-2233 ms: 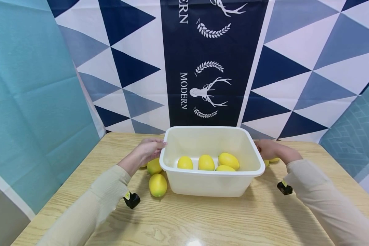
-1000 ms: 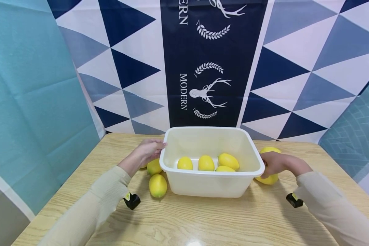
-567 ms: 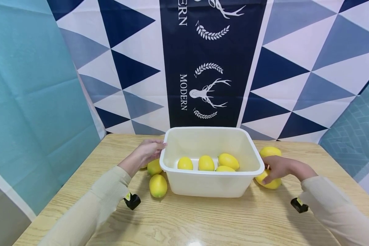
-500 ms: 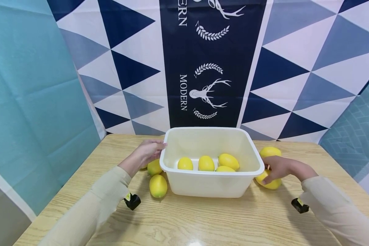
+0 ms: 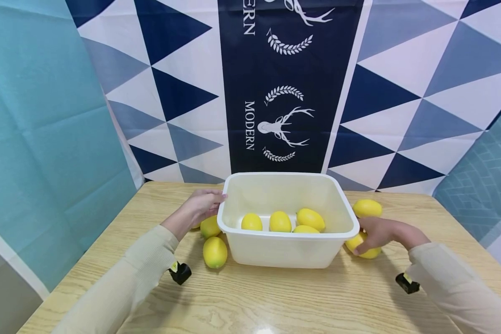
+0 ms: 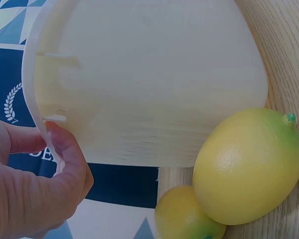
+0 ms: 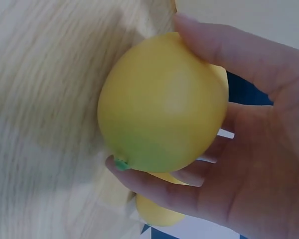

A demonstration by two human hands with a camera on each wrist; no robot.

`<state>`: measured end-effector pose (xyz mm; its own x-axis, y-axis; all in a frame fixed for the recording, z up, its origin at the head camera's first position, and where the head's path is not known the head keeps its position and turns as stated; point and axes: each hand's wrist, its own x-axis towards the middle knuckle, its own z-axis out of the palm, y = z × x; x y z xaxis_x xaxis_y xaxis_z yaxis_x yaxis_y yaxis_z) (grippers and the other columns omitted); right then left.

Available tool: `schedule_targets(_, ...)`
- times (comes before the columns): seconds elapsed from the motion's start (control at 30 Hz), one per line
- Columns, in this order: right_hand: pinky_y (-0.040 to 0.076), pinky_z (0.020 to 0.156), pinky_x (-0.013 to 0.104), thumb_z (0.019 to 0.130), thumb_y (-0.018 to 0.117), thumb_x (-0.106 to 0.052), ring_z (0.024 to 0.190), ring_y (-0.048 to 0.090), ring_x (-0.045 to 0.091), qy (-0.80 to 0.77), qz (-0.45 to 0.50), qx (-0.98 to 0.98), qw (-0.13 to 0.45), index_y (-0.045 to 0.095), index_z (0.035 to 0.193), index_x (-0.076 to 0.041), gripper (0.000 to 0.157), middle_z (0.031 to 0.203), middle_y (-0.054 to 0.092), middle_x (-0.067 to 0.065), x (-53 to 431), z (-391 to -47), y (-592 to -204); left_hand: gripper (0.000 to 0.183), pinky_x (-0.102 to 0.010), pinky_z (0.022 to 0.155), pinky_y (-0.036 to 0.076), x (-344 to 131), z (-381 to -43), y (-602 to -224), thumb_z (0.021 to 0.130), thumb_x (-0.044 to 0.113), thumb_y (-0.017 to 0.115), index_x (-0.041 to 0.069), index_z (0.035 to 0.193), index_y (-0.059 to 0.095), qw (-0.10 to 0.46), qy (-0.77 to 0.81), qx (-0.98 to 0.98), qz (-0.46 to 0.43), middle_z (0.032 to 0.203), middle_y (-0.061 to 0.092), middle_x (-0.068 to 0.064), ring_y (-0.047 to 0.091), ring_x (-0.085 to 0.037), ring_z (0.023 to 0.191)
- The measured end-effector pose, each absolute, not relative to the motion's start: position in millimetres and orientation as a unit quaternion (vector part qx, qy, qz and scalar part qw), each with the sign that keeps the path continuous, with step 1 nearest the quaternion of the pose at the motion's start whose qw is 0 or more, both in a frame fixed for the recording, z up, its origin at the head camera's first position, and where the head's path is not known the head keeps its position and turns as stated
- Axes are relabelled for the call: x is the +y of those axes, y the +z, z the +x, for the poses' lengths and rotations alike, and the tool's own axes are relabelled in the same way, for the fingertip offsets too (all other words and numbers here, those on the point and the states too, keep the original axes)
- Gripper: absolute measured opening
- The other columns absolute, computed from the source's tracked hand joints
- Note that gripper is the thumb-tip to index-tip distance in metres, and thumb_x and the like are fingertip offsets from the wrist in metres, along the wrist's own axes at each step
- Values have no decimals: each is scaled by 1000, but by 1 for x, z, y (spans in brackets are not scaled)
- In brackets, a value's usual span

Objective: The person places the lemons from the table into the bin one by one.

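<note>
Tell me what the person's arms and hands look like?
Both arms wear long, pale beige ribbed sleeves. A small black gadget with a yellow-green mark hangs under each wrist. The left hand and right hand are bare: no gloves, rings or watch show.

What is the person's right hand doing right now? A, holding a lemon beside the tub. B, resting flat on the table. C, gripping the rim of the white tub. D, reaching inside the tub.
A: the right hand has its fingers curled round a lemon just outside the right wall of the white tub, while the left hand holds the tub's rim.
</note>
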<state>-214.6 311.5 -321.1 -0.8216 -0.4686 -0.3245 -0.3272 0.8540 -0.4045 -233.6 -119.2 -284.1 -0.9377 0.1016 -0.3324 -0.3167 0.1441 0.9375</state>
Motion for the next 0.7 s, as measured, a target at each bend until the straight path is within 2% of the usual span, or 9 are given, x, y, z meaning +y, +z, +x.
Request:
schedule_targets(0.17,42,80,34,74,81,-31,89,47,15,-165,-201,940,221,58,114,-6,53,97,57,1,312,-212,-323,42,-27,97,52,-119,-233,-284,98,14,54,-2,136,47,159,646,743,-75,128,56,-16,59,-15,98)
schedule_targets(0.4,43,85,40,75,80,-33,96,48,18,-158,-201,941,221,54,124,-5,62,106,57,4,312,-209,-324,40,-34,106,47,-118,-234,-283,98,14,53,-1,135,48,158,648,741,-75,130,56,-17,59,-19,104)
schedule_targets(0.53,43,89,42,73,81,-32,100,49,18,-155,-208,943,211,53,126,-4,66,110,58,4,311,-206,-325,40,-33,106,47,-119,-234,-283,99,15,52,0,136,48,159,645,744,-79,131,55,-17,58,-21,107)
schedule_targets(0.7,43,88,40,71,82,-31,97,48,18,-141,-204,947,203,53,126,-1,69,108,58,5,311,-201,-323,40,-33,106,47,-119,-233,-284,98,14,53,-1,135,48,160,649,740,-75,131,55,-18,58,-21,107)
